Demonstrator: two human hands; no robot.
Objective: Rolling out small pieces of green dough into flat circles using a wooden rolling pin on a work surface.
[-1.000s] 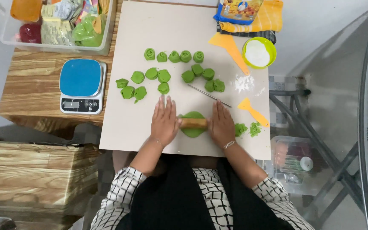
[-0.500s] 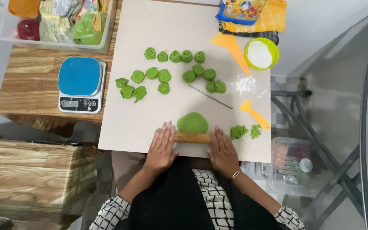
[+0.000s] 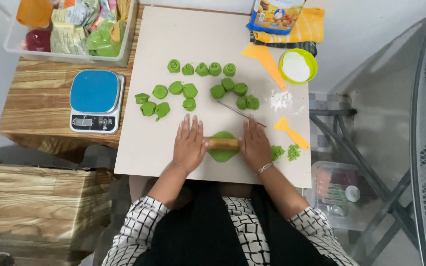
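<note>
A wooden rolling pin lies across a flattened piece of green dough on a pale board. My left hand presses flat on the pin's left end and my right hand on its right end, fingers stretched forward. Several small green dough balls lie in two loose rows farther up the board. A thin metal rod rests just beyond my right fingertips.
A blue kitchen scale sits left of the board on a wooden table. A clear bin of packets stands at the back left. A green bowl of white flour, two orange scrapers, dough scraps and a flour dusting lie right.
Both hands and the rolling pin moved from the board's near edge forward onto the dough, which now lies under the pin.
</note>
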